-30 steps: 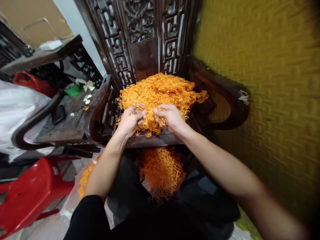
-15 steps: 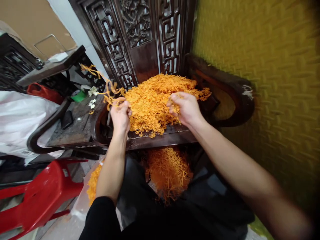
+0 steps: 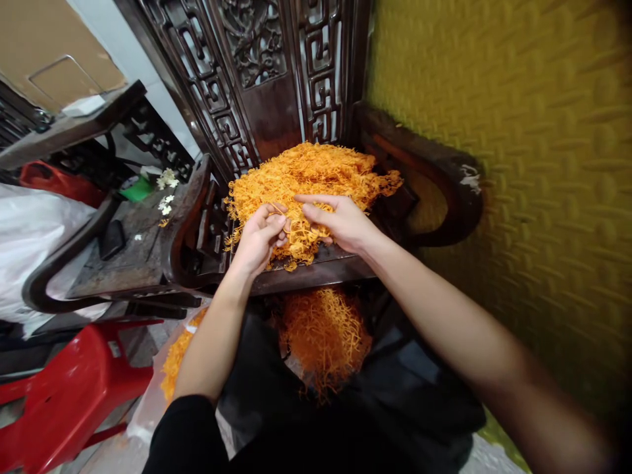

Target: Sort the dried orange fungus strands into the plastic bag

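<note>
Pile (image 3: pixel 316 164), one: left hand (image 3: pixel 263 236) and right hand (image 3: pixel 343 222) sit closer together than before. Left pinches one strand (image 3: pixel 279 209); right's grip unclear.

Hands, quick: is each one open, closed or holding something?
Left hand: closed, pinching an orange strand.
Right hand: partly open; whether it holds anything can't be told.

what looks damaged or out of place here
The dark armrest on the right bears a ragged whitish patch, which stands out sharply; I cannot tell whether it is damage or something stuck on.
</note>
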### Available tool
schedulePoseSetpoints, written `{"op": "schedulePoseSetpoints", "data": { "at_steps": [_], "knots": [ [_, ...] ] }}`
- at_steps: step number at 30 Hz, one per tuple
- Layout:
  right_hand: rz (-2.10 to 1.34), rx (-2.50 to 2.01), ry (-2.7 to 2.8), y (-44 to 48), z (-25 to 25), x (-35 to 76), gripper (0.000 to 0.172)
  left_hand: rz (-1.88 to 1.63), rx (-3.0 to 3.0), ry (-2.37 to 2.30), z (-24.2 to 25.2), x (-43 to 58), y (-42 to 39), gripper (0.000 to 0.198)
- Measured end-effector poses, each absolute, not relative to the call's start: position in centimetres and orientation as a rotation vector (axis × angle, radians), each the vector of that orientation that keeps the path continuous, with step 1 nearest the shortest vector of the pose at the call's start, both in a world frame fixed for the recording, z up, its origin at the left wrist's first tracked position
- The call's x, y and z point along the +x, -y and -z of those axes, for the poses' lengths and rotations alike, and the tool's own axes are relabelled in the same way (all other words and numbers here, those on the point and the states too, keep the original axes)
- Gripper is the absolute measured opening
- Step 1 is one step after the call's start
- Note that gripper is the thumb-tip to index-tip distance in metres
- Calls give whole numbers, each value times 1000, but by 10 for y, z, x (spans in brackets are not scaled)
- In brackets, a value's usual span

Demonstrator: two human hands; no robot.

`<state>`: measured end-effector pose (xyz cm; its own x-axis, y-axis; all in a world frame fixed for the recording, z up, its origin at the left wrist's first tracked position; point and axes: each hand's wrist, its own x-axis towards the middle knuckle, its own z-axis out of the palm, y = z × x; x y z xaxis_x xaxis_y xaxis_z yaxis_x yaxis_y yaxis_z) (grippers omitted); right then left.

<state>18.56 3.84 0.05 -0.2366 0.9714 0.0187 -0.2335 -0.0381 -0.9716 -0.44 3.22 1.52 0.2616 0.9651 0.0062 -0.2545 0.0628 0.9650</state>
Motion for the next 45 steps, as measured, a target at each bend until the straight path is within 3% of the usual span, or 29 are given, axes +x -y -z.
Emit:
{"op": "schedulePoseSetpoints", "data": {
  "at_steps": [4,8,14,17,22,25,29,35,45],
  "knots": [
    [-923,-1086,1465,-48,11,186,28,-1124,1169,-887,-9,4,-31,30],
    [-522,-1222,1296,-73,23,208,29,-1161,1137,-923,-15,1,-29,23],
    [-1064,-994,1169,-58,13,214,33,-1206,1069,-939,-15,-12,-31,23],
    [-1281,-855,1277,-37,4,202,27,-1226,1052,-941,-9,-12,-34,22],
    [-1314,-998,1514,-28,3,189,51,-1267,1025,-986,-4,-8,-36,20],
    [-1357,-1010,1685,-28,9,180,44,-1282,1031,-996,0,-7,-38,20],
    [-1463,-970,1778,-25,16,166,54,-1341,1086,-1018,9,-8,-43,19],
    [-1384,-1162,1717,-22,21,149,57,-1405,1238,-1052,18,-6,-45,30],
    [-1934,-804,1375,-19,13,141,39,-1642,1303,-1206,11,3,-44,17]
  ]
}}
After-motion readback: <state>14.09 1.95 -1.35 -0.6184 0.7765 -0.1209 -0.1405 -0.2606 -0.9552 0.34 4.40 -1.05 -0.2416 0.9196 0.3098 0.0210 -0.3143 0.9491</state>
